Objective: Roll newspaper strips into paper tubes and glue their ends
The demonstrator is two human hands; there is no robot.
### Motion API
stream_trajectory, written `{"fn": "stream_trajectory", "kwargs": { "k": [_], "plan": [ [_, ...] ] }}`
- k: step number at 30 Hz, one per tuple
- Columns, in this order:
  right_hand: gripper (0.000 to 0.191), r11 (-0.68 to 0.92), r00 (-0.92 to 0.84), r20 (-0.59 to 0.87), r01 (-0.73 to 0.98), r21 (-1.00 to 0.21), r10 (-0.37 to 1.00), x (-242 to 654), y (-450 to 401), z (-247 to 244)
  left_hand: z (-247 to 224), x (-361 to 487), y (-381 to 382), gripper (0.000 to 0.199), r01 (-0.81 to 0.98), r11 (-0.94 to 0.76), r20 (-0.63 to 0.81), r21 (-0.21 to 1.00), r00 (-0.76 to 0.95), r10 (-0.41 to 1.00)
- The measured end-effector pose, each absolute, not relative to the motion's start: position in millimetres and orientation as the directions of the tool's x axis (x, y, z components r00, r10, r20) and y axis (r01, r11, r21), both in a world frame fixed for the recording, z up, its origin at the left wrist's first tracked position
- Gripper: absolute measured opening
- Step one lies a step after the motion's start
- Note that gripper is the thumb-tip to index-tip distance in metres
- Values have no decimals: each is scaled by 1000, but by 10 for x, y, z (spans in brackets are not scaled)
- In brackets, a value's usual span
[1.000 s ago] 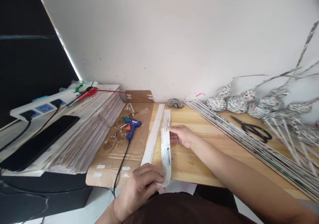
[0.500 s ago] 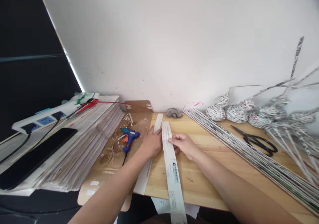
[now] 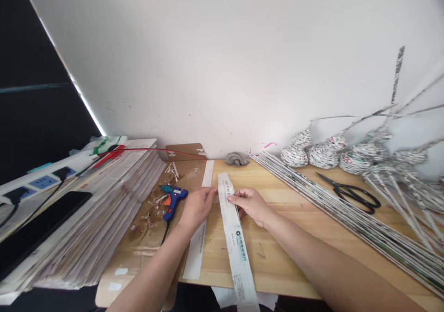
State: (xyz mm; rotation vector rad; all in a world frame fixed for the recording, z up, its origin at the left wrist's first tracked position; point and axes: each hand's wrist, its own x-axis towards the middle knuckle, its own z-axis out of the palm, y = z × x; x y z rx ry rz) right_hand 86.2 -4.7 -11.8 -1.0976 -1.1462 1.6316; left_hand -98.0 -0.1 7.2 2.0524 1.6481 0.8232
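A long newspaper strip (image 3: 234, 238) with printed characters runs from the middle of the table toward me and over the front edge. Pinching its right side near the far end is my right hand (image 3: 251, 205), thumb on top and fingers curled beneath. My left hand (image 3: 200, 205) is closed, its fingertips together at the strip's left edge; whether they grip the paper I cannot make out. Under and beside my left hand, a second white paper strip (image 3: 194, 256) lies flat on the wooden table.
To the left, a blue glue gun (image 3: 172, 201) rests on stained cardboard (image 3: 138, 242), beside a tall paper stack (image 3: 114, 210) with a power strip (image 3: 48, 178). At right lie rolled paper sticks (image 3: 329, 210), black scissors (image 3: 350, 194) and woven paper gourds (image 3: 322, 156). A grey cloth (image 3: 237, 159) sits near the wall.
My left hand has lifted off the white strip and brought its fingertips together at the newspaper strip's edge. My right hand keeps its pinch. The whole view has shifted slightly.
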Motion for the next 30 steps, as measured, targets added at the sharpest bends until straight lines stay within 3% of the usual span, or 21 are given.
{"fn": "stream_trajectory", "kwargs": {
  "k": [3,6,9,14,19,22,25,27,30],
  "plan": [
    [33,-159,-240,-130,-106,-982,962,870,-41,-137,105,-969,-56,64,407,7,-56,913,108,993],
    [34,-88,-241,-80,-20,-996,967,877,-44,-152,81,-901,-121,54,122,182,-202,976,175,964],
    [36,-72,-252,-68,-8,-997,965,875,-50,-147,42,-842,-172,38,51,129,-134,990,118,984],
    [37,-145,-236,-109,-142,-979,966,885,-18,-120,49,-898,-217,35,-25,116,-116,993,15,993],
    [38,-174,-186,-125,-275,-946,975,934,46,-132,257,-984,-607,30,-253,39,-43,967,-12,999],
    [37,-166,-179,-110,-339,-926,978,966,73,-126,350,-1008,-1091,25,-91,69,-39,993,298,954],
    [35,-141,-140,-91,-401,-905,986,1001,87,-92,212,-1043,-1518,32,141,164,-216,976,592,777],
    [33,-127,-144,-71,-431,-893,987,1023,90,-64,-42,-1074,-1677,42,203,197,-281,959,614,738],
    [31,-126,-161,-57,-456,-881,985,1041,83,-31,-551,-1102,-1733,65,200,392,-430,898,583,689]
  ]
}}
